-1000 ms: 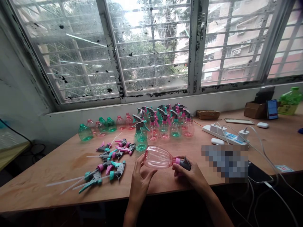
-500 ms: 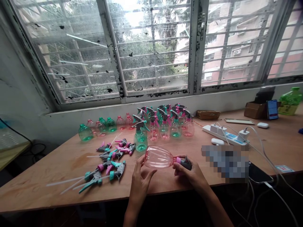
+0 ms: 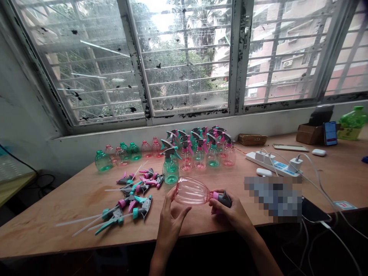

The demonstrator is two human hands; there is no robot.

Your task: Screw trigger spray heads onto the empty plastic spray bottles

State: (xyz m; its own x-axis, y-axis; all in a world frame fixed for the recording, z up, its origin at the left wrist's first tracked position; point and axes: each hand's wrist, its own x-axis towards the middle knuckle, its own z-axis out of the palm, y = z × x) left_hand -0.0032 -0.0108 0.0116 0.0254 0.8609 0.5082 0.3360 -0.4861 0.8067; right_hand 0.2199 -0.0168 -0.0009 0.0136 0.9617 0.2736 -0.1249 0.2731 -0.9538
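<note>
A clear pink spray bottle (image 3: 192, 191) lies on its side in the air above the table's front edge, its base to the left. My left hand (image 3: 172, 212) holds it by the base end, thumb below and fingers partly behind the bottle. At the neck, my right hand (image 3: 230, 211) is closed around the pink collar and grey spray head (image 3: 224, 198). Left of my hands lie several loose trigger spray heads (image 3: 140, 212) in grey, teal and pink, with white dip tubes. Just behind the held bottle stands a green spray bottle (image 3: 171, 170) with its head on.
Several bottles with spray heads (image 3: 200, 157) stand in rows by the window wall. Headless pink and green bottles (image 3: 104, 161) are to their left. On the right are a power strip (image 3: 274, 164) with cables, a phone (image 3: 316, 210), a pixelated patch and a cardboard box (image 3: 309, 133).
Almost nothing differs. Both hands keep the pink bottle in the same place, and the view has shifted very slightly.
</note>
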